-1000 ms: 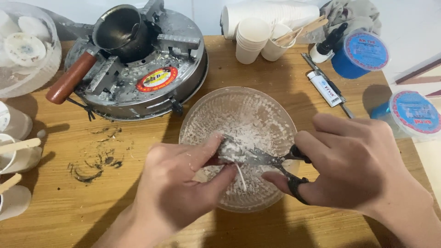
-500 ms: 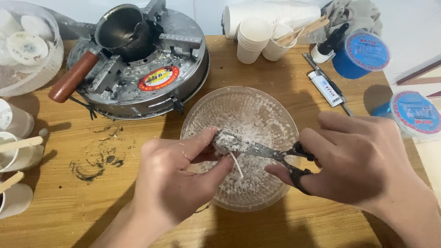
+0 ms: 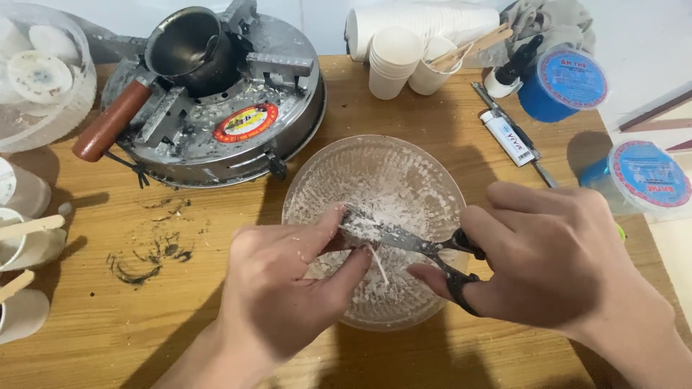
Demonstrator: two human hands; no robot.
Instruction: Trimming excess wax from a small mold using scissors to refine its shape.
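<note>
Presently, above the clear ribbed bowl [image 3: 317,180] of white flakes, the left hand [image 3: 288,281] is pinching a small white lump with a trailing wick [image 3: 376,263], thumb and forefinger closed on it. The right hand [image 3: 555,252] is gripping black-handled scissors [image 3: 414,248], fingers curled through the loops; the blades are lying nearly closed against the lump. Beyond the bowl a metal burner [image 3: 281,115] is carrying a dark pot [image 3: 187,43]. Paper cups [image 3: 393,65] are standing behind the bowl.
</note>
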